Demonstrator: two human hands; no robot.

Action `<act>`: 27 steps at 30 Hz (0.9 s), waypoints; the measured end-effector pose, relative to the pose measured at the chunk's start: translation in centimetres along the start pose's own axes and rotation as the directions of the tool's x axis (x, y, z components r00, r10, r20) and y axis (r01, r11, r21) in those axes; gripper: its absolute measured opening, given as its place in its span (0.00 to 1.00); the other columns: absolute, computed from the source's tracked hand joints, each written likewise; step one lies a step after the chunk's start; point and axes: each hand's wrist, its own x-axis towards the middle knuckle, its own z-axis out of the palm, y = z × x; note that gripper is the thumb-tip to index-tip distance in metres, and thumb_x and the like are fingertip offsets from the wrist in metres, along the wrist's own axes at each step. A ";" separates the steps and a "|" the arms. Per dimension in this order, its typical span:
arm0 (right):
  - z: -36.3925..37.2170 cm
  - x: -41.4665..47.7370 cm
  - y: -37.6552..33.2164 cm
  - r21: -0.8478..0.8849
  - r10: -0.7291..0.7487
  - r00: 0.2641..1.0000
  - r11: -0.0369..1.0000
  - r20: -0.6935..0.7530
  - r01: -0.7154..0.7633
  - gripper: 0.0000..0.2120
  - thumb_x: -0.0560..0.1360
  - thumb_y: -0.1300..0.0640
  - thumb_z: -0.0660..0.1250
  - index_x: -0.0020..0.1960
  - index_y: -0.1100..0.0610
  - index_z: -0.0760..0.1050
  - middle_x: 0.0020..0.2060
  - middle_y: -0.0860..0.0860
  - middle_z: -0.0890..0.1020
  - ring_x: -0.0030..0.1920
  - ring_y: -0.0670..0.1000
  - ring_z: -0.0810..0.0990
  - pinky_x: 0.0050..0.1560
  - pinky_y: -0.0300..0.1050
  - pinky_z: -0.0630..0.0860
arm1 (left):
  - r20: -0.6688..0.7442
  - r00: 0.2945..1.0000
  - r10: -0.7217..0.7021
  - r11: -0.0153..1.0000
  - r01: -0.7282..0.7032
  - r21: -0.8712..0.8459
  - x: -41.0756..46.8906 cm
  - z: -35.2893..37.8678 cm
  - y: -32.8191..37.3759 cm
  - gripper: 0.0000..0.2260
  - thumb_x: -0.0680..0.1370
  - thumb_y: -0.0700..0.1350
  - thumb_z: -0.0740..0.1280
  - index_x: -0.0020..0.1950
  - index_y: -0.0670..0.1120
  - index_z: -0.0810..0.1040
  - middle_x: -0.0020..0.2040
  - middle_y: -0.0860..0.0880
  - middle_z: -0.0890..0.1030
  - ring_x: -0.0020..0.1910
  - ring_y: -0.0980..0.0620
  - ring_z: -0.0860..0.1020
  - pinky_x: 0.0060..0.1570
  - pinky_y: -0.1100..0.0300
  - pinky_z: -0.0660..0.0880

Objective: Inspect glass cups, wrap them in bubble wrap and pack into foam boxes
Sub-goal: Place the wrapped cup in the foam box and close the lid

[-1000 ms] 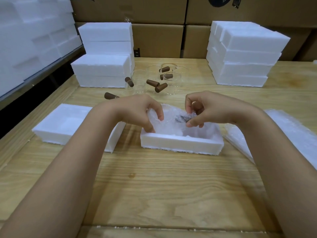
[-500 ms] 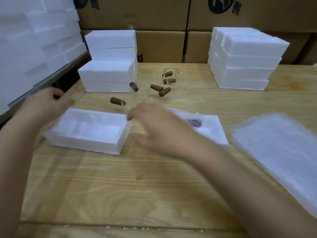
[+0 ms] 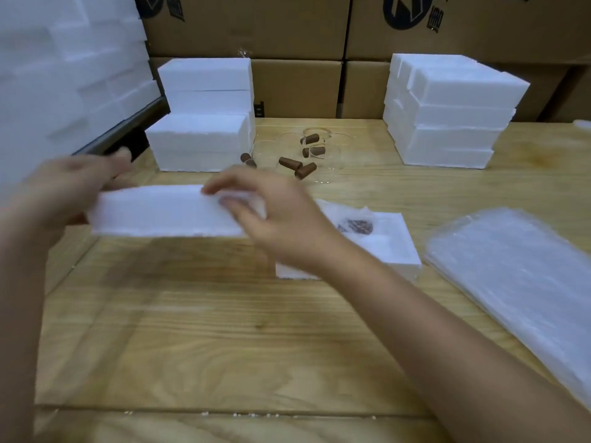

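Lid (image 3: 160, 212) looked lifted off the table, long axis left-right. Left hand (image 3: 64, 187) gripped its left end (blurred). Right hand (image 3: 275, 215) pinched the right end, fingers on top, thumb on the front face. Open box (image 3: 403, 260) with the wrapped cup (image 3: 356, 225) sat just right of the lid, partly behind the right forearm. Right hand was nearer, so capping probably needed only a short shift right.

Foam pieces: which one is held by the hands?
The foam piece in front, gripped at its ends by the left hand and the right hand; the others lie untouched.
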 end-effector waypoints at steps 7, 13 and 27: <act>-8.4 1.3 1.1 0.499 0.405 0.835 0.846 -0.373 -0.187 0.12 0.77 0.65 0.60 0.43 0.53 0.79 0.35 0.45 0.79 0.35 0.45 0.74 0.35 0.38 0.70 | 0.160 0.762 0.627 0.705 -0.468 -0.533 -7.2 5.0 5.8 0.13 0.80 0.55 0.59 0.57 0.56 0.81 0.48 0.58 0.83 0.46 0.58 0.79 0.46 0.61 0.74; -11.9 -1.1 4.5 0.812 0.589 0.778 0.553 -0.220 -0.189 0.17 0.77 0.44 0.61 0.50 0.57 0.80 0.43 0.51 0.85 0.50 0.55 0.84 0.48 0.50 0.79 | 0.135 0.795 0.591 0.738 -0.466 -0.488 -12.4 12.1 7.9 0.18 0.73 0.52 0.69 0.61 0.49 0.77 0.44 0.58 0.85 0.45 0.58 0.83 0.40 0.62 0.79; -9.9 -7.6 9.3 0.763 0.816 0.520 0.497 -0.250 -0.413 0.10 0.76 0.51 0.66 0.52 0.56 0.79 0.50 0.53 0.85 0.49 0.52 0.84 0.50 0.49 0.79 | 0.254 0.812 0.525 0.750 -0.301 -0.589 -14.2 17.7 5.3 0.09 0.75 0.51 0.64 0.47 0.55 0.84 0.46 0.55 0.84 0.47 0.56 0.81 0.46 0.64 0.76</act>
